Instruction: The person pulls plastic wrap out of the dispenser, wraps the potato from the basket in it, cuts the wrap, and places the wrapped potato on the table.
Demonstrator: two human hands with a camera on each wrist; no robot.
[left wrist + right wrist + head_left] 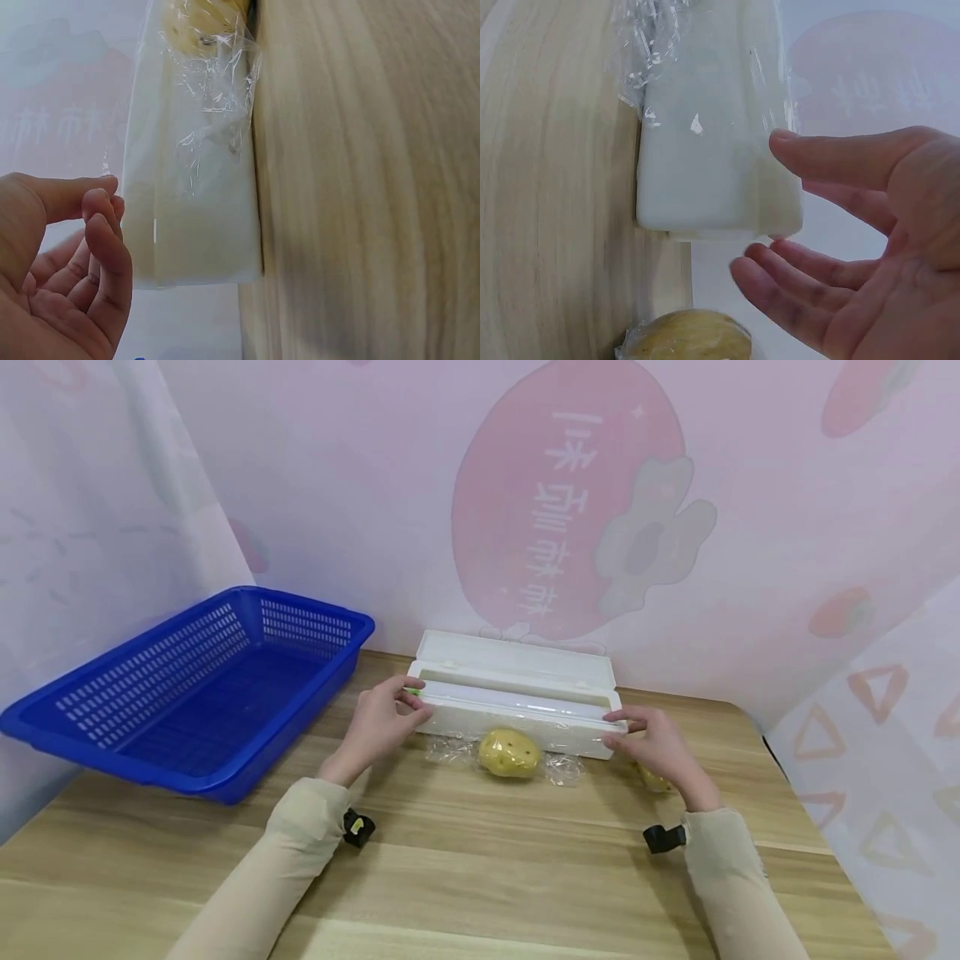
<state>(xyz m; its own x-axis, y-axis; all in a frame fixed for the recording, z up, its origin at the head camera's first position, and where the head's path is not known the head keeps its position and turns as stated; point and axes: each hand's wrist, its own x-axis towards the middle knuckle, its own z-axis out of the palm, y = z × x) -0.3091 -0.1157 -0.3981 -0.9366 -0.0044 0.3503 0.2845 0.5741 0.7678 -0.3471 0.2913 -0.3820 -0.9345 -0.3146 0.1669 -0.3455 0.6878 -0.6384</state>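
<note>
A long white cling film box (517, 731) lies with its lid (517, 660) raised, a pale roll (510, 700) inside. My left hand (386, 718) is at the box's left end, thumb and fingertips brought together; clear film glints beside them in the left wrist view. At the right end, my right hand (660, 743) touches the front edge with its thumb (817, 156), other fingers loosely spread past the end. A potato (510, 753) in crinkled clear film (562, 768) sits against the box's front. Another wrapped potato (690, 336) lies near the right hand, partly hidden in the head view.
A large blue plastic basket (217, 785) stands on the left of the wooden table (487, 877). Pink printed cloth (360, 510) hangs close behind the box and along the sides. The table's right edge runs beyond the right arm.
</note>
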